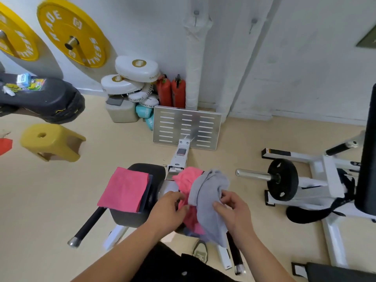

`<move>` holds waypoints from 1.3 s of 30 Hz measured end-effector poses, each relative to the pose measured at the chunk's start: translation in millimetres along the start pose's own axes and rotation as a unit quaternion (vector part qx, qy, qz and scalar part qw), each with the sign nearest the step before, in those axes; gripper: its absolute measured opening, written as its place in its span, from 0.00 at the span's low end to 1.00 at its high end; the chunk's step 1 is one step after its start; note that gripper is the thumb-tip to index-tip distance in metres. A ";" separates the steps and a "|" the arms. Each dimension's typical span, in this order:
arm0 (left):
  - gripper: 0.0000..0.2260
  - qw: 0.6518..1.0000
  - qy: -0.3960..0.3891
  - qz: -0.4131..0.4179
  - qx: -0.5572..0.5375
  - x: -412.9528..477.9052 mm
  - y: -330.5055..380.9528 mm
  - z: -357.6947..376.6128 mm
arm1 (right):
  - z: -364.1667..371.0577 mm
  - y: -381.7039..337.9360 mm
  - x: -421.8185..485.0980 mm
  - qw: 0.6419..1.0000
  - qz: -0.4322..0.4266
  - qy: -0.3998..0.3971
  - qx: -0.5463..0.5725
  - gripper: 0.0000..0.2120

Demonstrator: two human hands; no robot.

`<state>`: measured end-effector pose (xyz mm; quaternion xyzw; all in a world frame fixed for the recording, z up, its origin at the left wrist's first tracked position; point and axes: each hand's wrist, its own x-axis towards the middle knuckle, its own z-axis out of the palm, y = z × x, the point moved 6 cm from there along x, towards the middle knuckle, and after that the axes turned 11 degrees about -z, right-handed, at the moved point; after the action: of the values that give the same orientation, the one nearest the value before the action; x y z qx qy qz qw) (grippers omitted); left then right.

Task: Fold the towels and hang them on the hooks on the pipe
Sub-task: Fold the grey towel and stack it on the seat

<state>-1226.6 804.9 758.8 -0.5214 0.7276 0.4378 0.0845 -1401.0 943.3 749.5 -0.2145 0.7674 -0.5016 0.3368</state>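
Farthest left, two yellow weight plates [73,33] are seen mounted on the wall, with a yellow stool [51,141] lying on its side on the floor below them. Nearer the middle, a folded pink towel [124,189] is laid flat on a black padded seat [140,192], with a darker folded cloth just showing under its right edge. Just right of that stack, the left hand [167,210] is closed on a crumpled pink towel [186,188], its fingers curled into the fabric. A grey towel [207,202] is draped over the pink one and is pinched at its right edge between the thumb and fingers of the right hand [234,210]. Behind the hands, a slotted metal footplate [187,127] is leaned near a white wrapped pipe [195,64], on which a hook [196,16] is fixed high up. Farther right, a second hook [253,24] is seen on another pipe, and a black weight plate [282,180] is carried on a white frame.
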 end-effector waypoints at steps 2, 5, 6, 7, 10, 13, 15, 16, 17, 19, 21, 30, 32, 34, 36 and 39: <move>0.18 0.996 -0.032 -0.031 -0.078 -2.4 7.0 12.0 | -7.1 -1.5 -3.6 0.995 0.034 -0.022 0.090 0.12; 0.23 0.975 -0.045 -0.057 -0.208 -3.1 12.6 31.5 | -14.3 -5.7 -6.6 0.990 0.051 -0.053 0.124 0.11; 0.24 0.972 -0.033 -0.055 -0.224 -4.2 15.7 34.6 | -17.4 -7.6 -7.8 0.989 0.053 -0.054 0.125 0.10; 0.24 0.971 -0.023 -0.053 -0.231 -6.9 19.4 37.1 | -21.0 -9.6 -9.5 0.989 0.055 -0.051 0.127 0.09; 0.16 0.979 0.035 -0.052 -0.196 -18.3 24.0 31.9 | -28.2 -10.2 -14.1 0.983 0.064 -0.057 0.160 0.11; 0.07 0.980 0.103 -0.050 -0.162 -26.7 21.8 14.2 | -31.0 -11.6 -20.9 0.979 0.065 -0.068 0.178 0.11; 0.08 0.976 0.109 -0.043 -0.183 -34.2 24.8 -0.3 | -36.0 -11.0 -23.3 0.983 0.066 -0.044 0.168 0.09; 0.10 0.970 0.106 -0.042 -0.214 -40.4 28.6 -9.4 | -37.9 -10.0 -23.9 0.985 0.069 -0.033 0.154 0.07; 0.12 0.960 0.096 -0.045 -0.259 -46.2 32.2 -17.7 | -38.3 -9.0 -24.2 0.988 0.074 -0.028 0.134 0.06; 0.12 0.933 0.048 -0.055 -0.352 -58.0 44.0 -29.6 | -35.9 -12.3 -25.1 0.993 0.071 -0.023 0.090 0.05; 0.12 0.906 -0.021 -0.070 -0.416 -69.6 56.7 -30.8 | -35.2 -32.4 -27.2 0.998 0.027 -0.007 0.053 0.04; 0.14 0.900 -0.080 -0.026 -0.427 -98.5 91.7 -5.1 | -37.5 -107.2 -44.5 0.988 -0.077 -0.094 0.097 0.02; 0.14 0.913 -0.051 -0.016 -0.405 -101.0 90.1 -6.9 | -43.8 -96.9 -43.6 0.992 -0.062 -0.068 0.085 0.05; 0.15 0.908 0.013 -0.039 -0.418 -98.1 79.4 -17.0 | -57.0 -84.1 -37.4 0.992 -0.025 -0.014 0.123 0.05; 0.15 0.884 0.085 -0.080 -0.453 -93.8 64.6 -36.1 | -83.9 -71.8 -25.3 0.987 0.004 0.080 0.138 0.07; 0.15 0.872 0.135 -0.106 -0.458 -93.5 57.5 -70.4 | -132.8 -60.9 -3.7 0.981 0.003 0.175 0.081 0.09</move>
<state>-1209.6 822.2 887.0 -0.6295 0.3901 0.6357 -0.2177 -1496.3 1004.1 842.1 -0.0932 0.7719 -0.5911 0.2149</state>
